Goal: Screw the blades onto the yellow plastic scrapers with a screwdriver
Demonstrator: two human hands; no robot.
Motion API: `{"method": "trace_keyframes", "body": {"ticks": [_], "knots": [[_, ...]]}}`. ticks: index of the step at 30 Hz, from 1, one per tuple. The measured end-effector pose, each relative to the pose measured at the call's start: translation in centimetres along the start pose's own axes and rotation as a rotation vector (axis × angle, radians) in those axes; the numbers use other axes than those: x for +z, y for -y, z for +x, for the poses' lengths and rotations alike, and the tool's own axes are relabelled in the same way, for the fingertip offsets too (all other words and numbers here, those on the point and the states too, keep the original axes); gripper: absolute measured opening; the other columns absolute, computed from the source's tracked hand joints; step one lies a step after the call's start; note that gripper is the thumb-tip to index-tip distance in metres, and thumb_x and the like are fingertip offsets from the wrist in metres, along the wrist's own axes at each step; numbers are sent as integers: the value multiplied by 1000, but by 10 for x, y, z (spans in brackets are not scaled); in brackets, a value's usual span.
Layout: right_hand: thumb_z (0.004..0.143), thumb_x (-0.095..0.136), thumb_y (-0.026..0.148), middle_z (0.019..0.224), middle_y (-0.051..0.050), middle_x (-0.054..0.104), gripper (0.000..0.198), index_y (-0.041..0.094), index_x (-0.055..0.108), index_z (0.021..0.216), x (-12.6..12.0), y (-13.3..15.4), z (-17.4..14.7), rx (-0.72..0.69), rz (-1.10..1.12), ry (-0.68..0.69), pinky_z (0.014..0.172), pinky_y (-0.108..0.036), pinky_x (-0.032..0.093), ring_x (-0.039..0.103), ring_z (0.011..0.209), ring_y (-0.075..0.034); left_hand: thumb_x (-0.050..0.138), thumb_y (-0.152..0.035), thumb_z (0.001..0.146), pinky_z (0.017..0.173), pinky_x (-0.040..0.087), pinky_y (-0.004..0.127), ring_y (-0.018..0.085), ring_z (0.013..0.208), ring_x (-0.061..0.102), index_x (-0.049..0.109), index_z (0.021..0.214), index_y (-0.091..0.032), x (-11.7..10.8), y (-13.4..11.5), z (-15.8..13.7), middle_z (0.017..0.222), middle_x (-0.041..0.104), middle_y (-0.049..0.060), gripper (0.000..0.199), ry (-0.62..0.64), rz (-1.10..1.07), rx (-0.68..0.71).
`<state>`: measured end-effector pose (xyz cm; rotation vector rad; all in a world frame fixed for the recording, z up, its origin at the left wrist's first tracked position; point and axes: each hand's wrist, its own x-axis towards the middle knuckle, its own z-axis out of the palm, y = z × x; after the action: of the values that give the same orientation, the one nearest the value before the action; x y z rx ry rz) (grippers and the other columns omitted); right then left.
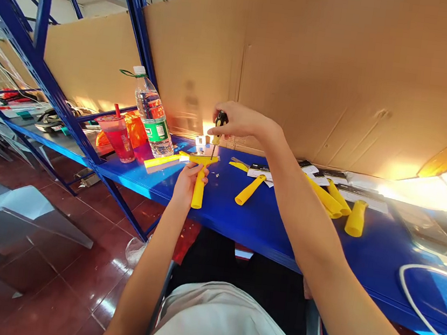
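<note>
My left hand (185, 183) is closed around a yellow T-shaped scraper (198, 194), its handle pointing toward me over the blue shelf. In my right hand (239, 119) is a black-and-yellow screwdriver (222, 119), held upright with fingers around its grip. The shaft runs down to the scraper's wide head, where the tip appears to touch; a screw there is too small to make out. A yellow strip (162, 163) lies left of the head. Tiny bits (217, 175) lie on the shelf to the right of the scraper.
Another yellow scraper (250, 190) lies to the right, and several yellow handles (355, 219) with labelled packets are beyond my right forearm. At left stand a water bottle (156, 121) and a red cup (119, 138). Cardboard (321, 65) walls the back; a white cable (406, 290) curves at right.
</note>
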<state>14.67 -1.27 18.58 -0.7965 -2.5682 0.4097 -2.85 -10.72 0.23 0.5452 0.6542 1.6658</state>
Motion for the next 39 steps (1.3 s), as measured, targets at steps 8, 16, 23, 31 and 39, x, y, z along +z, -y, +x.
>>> {"method": "trace_keyframes", "body": {"ticks": [8, 16, 23, 31, 39], "knots": [[82, 83, 19, 107, -4, 66, 36, 25, 60, 110, 3, -5, 6, -89, -46, -22, 71, -36, 42, 57, 89, -21, 73, -2, 86, 50, 47, 19, 12, 67, 67, 66, 109, -15, -5, 3, 5, 107, 80, 12, 27, 11, -10, 22], [80, 88, 21, 108, -5, 67, 40, 24, 61, 110, 3, -3, 3, -23, -95, -7, 69, -38, 42, 60, 89, -24, 77, -3, 85, 52, 47, 21, 13, 69, 67, 66, 109, -16, -9, 3, 5, 108, 79, 12, 30, 21, -9, 31], [84, 87, 21, 106, -5, 71, 35, 22, 64, 110, 5, -9, 6, -107, -43, -42, 69, -34, 42, 60, 85, -19, 75, -4, 86, 53, 47, 22, 13, 69, 66, 68, 116, -17, -9, 3, 5, 112, 80, 13, 34, 12, -13, 19], [81, 85, 25, 113, -6, 73, 37, 23, 64, 112, 7, -5, 4, -44, -141, -63, 67, -34, 45, 63, 91, -23, 73, -2, 87, 52, 46, 20, 12, 67, 66, 69, 116, -16, -4, 2, 1, 109, 80, 12, 33, 5, -20, 24], [85, 89, 37, 113, -6, 73, 32, 25, 68, 107, 7, -5, 7, -78, -116, -62, 73, -38, 49, 68, 98, -27, 75, -3, 87, 51, 46, 20, 12, 66, 66, 68, 124, -18, -4, 3, 1, 110, 80, 11, 41, -2, -26, 27]]}}
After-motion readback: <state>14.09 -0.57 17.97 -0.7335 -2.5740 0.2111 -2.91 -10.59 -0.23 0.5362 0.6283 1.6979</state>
